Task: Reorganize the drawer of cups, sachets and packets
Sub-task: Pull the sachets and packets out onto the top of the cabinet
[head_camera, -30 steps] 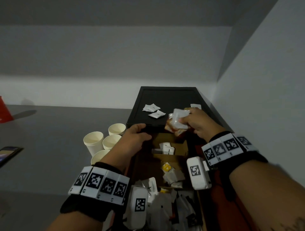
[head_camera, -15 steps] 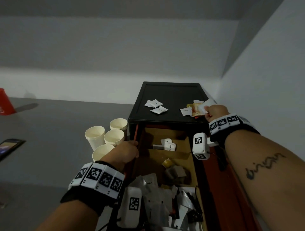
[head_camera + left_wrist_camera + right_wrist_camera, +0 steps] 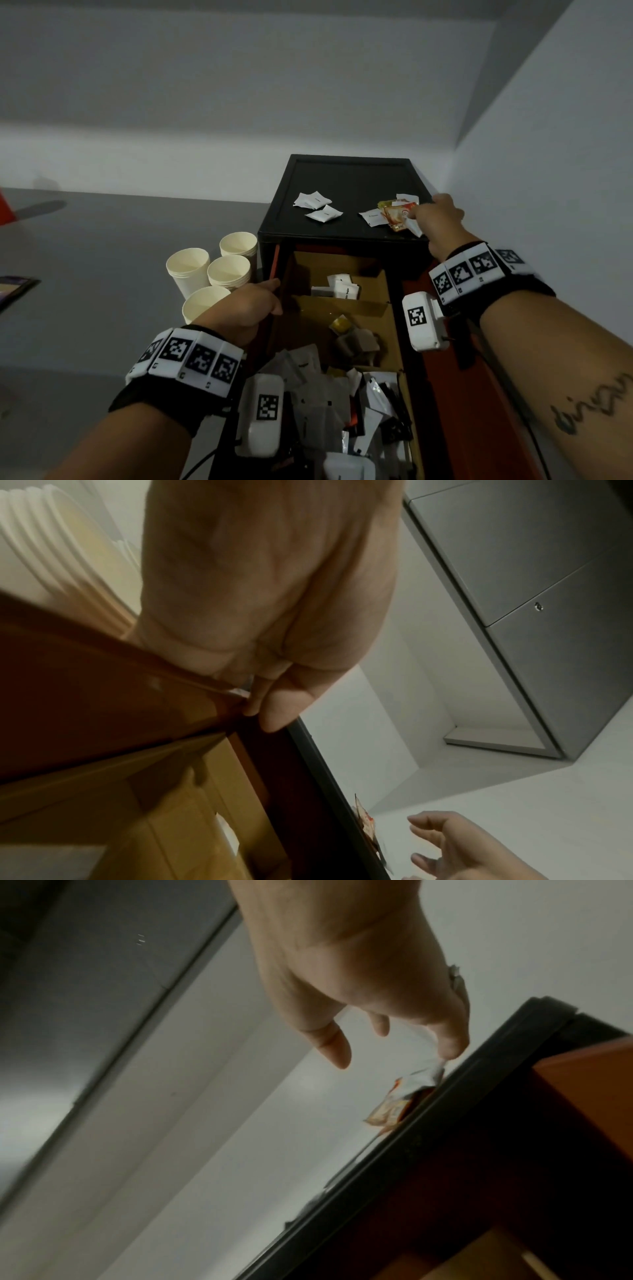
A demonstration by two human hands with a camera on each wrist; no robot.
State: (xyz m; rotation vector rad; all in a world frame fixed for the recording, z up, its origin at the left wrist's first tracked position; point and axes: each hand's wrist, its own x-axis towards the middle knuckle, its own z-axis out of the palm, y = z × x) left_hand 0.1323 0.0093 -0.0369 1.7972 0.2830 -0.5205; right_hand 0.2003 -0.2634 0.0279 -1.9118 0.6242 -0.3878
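Reaching over the top of the black cabinet [image 3: 349, 178], the right hand [image 3: 436, 216] is hanging just above a small pile of packets [image 3: 394, 214] near the right edge. Its fingers [image 3: 448, 1039] are spread loose and mostly straight, and one fingertip is touching a white packet [image 3: 433, 1069]; I cannot tell if it is pinching that packet or letting it go. The left hand [image 3: 246, 308] is gripping the left wall of the open drawer [image 3: 277, 267], with the thumb and fingers curled over the thin edge. The two hands are well apart, one low at the drawer side and one up on the cabinet top. Three white sachets [image 3: 317, 205] are lying on the cabinet top to the left of the pile. Four stacks of paper cups [image 3: 212, 274] are standing on the grey counter [image 3: 102, 274], just beside the cabinet. Inside the drawer, the far box is holding only a few white sachets [image 3: 342, 289], the middle one has a yellow sachet [image 3: 339, 323] and some brown ones, and the near end is still a big messy heap of packets [image 3: 342, 404]. So I think the job is only partly done: the cups are out, some packets are being sorted on top, and most of the heap is still waiting.
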